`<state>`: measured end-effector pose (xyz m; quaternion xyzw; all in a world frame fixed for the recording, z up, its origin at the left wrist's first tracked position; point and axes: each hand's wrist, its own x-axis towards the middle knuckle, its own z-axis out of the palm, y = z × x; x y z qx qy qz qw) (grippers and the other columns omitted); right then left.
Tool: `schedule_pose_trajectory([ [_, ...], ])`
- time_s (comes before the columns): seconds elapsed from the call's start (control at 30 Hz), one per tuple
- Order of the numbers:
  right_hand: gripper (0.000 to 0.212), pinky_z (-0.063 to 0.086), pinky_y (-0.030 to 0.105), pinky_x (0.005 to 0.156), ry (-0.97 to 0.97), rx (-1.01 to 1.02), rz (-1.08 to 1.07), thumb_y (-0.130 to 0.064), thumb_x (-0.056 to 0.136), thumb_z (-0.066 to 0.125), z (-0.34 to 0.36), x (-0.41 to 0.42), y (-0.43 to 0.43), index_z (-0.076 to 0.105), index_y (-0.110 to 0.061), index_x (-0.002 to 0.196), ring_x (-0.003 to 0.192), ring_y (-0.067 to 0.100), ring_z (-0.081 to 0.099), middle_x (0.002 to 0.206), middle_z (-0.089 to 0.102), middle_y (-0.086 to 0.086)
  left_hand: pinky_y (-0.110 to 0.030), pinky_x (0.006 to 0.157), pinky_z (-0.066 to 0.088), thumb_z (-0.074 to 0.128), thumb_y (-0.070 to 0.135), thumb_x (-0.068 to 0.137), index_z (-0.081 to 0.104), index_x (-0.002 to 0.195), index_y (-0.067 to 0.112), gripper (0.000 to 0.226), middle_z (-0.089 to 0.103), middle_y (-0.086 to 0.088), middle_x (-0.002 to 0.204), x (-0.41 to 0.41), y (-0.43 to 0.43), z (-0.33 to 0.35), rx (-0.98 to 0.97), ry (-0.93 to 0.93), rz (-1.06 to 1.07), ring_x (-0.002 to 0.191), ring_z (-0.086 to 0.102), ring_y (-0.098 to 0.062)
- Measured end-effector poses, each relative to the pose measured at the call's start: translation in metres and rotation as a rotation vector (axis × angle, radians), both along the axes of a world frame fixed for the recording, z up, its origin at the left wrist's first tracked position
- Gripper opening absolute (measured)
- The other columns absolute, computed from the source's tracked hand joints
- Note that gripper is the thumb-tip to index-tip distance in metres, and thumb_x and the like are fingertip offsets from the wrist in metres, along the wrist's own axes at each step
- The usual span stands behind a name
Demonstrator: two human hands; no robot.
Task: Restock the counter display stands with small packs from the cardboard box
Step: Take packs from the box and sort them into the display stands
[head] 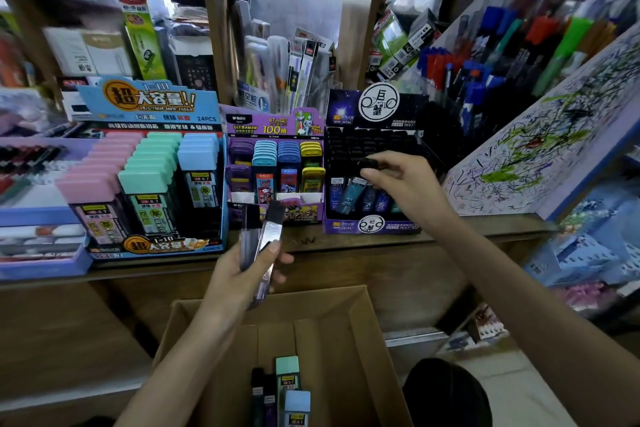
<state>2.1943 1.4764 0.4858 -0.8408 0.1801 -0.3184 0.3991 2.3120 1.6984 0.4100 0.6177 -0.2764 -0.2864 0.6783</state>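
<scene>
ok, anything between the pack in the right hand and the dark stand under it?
Nothing visible. The right hand pinches the black pack directly over the dark stand, with no other item between them. The left hand, holding two slim packs, is off to the side.

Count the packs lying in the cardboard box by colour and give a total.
Mint-capped pack: 1
Light-blue-capped pack: 1
Dark slim packs: 2
Total: 4
</scene>
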Motion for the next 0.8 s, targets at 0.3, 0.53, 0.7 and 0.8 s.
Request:
schedule_pose_trajectory([
  [0.3, 0.019, 0.053, 0.032, 0.088, 0.097, 0.024, -0.006, -0.017, 0.086, 0.066, -0.004, 0.017, 0.007, 0.066, -0.019, 0.104, 0.094, 0.016, 0.065, 0.101, 0.067, 0.005, -0.017, 0.049, 0.047, 0.056, 0.027, 0.087, 0.062, 0.102, 0.018, 0.018, 0.073, -0.001, 0.081, 0.002, 0.006, -0.005, 0.041, 0.0, 0.009, 0.056, 0.062, -0.008],
  [0.53, 0.017, 0.041, 0.018, 0.063, 0.169, -0.355, -0.196, -0.023, 0.087, 0.065, -0.013, 0.025, 0.017, 0.051, -0.016, 0.095, 0.064, 0.004, 0.049, 0.073, 0.048, -0.011, -0.019, 0.049, 0.048, 0.054, 0.021, 0.091, 0.062, 0.098, 0.015, 0.013, 0.073, -0.001, 0.079, -0.001, 0.006, -0.001, 0.03, -0.008, -0.006, 0.058, 0.062, -0.008],
  [0.7, 0.028, 0.037, 0.027, 0.062, 0.214, -0.596, -0.312, -0.03, 0.09, 0.06, -0.009, 0.024, 0.024, 0.056, -0.011, 0.11, 0.069, 0.015, 0.049, 0.092, 0.042, -0.005, -0.018, 0.048, 0.048, 0.052, 0.019, 0.091, 0.059, 0.098, 0.012, 0.012, 0.07, 0.0, 0.07, -0.003, 0.005, 0.005, -0.007, -0.021, -0.027, 0.055, 0.062, -0.008],
  [0.8, 0.032, 0.039, 0.024, 0.058, 0.141, -0.574, -0.383, -0.032, 0.092, 0.056, -0.014, 0.016, 0.039, 0.054, -0.014, 0.119, 0.071, 0.012, 0.052, 0.101, 0.045, -0.002, -0.018, 0.048, 0.048, 0.054, 0.03, 0.084, 0.059, 0.093, 0.013, 0.021, 0.07, -0.001, 0.07, -0.006, 0.005, 0.007, -0.019, -0.019, -0.047, 0.055, 0.062, -0.009],
])
